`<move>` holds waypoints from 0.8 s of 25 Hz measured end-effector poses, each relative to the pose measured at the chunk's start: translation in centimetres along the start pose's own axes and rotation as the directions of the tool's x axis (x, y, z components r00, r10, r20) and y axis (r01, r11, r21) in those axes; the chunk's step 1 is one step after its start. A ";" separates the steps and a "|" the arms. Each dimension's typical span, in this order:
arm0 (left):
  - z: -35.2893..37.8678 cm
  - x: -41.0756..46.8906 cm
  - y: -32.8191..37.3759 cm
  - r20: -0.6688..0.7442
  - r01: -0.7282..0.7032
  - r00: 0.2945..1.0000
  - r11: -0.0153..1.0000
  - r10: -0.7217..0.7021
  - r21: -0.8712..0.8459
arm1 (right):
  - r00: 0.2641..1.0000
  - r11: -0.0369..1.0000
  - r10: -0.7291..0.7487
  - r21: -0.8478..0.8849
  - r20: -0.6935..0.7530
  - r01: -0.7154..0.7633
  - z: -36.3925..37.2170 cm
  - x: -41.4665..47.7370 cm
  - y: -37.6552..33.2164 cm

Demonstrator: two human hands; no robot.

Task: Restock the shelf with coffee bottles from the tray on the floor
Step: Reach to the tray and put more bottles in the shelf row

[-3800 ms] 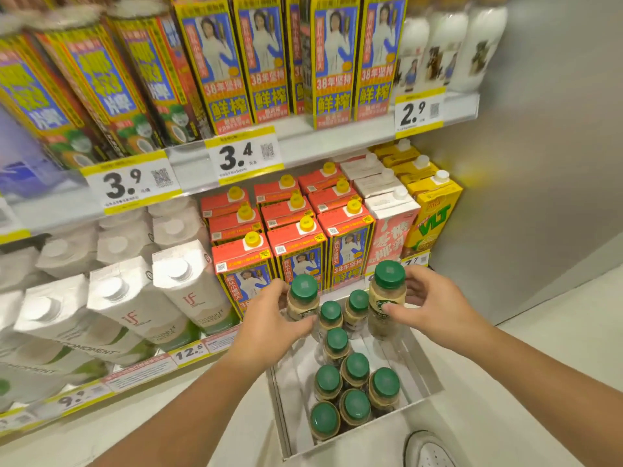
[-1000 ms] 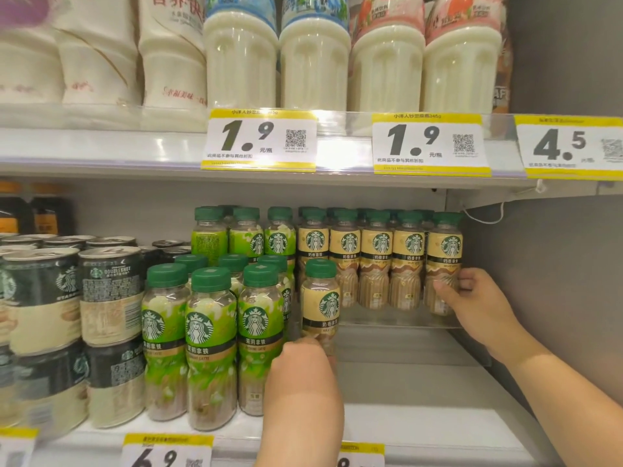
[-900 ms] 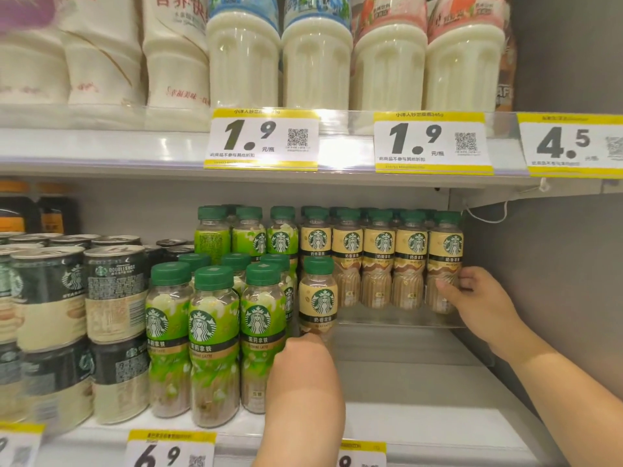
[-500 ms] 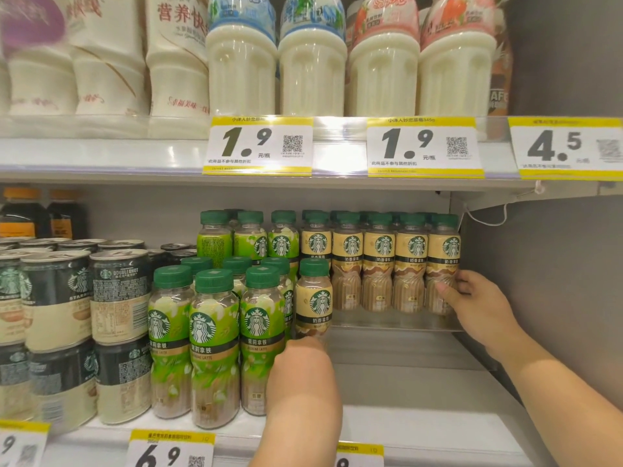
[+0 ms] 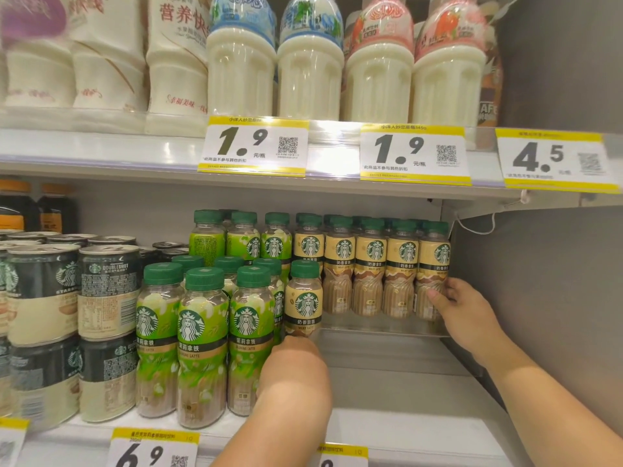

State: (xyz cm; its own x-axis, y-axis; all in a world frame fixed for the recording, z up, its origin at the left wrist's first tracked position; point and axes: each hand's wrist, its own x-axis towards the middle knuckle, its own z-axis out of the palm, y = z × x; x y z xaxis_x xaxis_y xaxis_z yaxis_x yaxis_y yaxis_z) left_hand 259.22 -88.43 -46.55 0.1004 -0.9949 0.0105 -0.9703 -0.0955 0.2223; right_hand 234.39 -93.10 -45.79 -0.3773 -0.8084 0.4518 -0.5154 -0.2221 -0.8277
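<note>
Milky latte bottle (image 5: 304, 299): upright, long axis vertical, at 12 o'clock from left hand (image 5: 294, 369), grip closed round its base. Right hand (image 5: 463, 310): grip holding end-row bottle (image 5: 434, 264), 3 o'clock.

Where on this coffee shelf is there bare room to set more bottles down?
Bare shelf floor runs from the green-label bottles to the grey side wall, in front of the raised latte row. Left of that, bottles and cans stand packed.

Milk bottles (image 5: 241, 72) above yellow price tags (image 5: 253, 146); stacked cans (image 5: 108, 291) left.
</note>
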 end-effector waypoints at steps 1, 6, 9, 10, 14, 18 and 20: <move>0.0 0.0 -0.1 0.014 0.004 1.000 1.000 -0.004 0.009 | 1.000 1.000 0.005 -0.012 0.013 -0.005 -0.1 -0.1 -0.2; -1.0 -1.2 -0.6 0.059 -0.071 0.996 0.994 0.066 0.083 | 0.999 0.994 -0.006 -0.106 0.051 0.011 -0.8 -1.9 -2.0; -1.4 -3.5 -1.8 -0.016 -0.161 0.987 0.985 0.162 0.053 | 0.995 0.973 -0.062 -0.217 0.079 0.078 -1.1 -4.1 -3.4; -1.2 -4.4 -2.6 -0.066 -0.209 0.975 0.977 0.212 0.051 | 0.994 0.953 -0.086 -0.286 0.069 0.102 -1.1 -4.9 -3.8; -0.4 -7.3 -6.2 -0.251 -0.410 0.874 0.909 0.416 0.079 | 0.990 0.849 -0.104 -0.510 0.091 0.136 -1.2 -7.9 -5.2; -0.1 -8.5 -9.3 -0.296 -0.522 0.795 0.846 0.529 0.110 | 0.986 0.726 -0.061 -0.671 0.158 0.153 -0.6 -13.0 -6.1; 0.1 -8.9 -11.0 -0.300 -0.571 0.751 0.806 0.589 0.154 | 0.981 0.672 -0.107 -0.716 0.162 0.191 0.0 -16.0 -6.8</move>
State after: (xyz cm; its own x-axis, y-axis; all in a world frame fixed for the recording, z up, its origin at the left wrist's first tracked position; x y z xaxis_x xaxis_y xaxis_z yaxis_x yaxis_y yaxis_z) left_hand 269.01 -78.56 -49.15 -0.4299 -0.7935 0.4308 -0.8737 0.4859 0.0231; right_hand 243.97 -78.68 -47.36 -0.1908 -0.8576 0.4776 -0.9689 0.0866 -0.2317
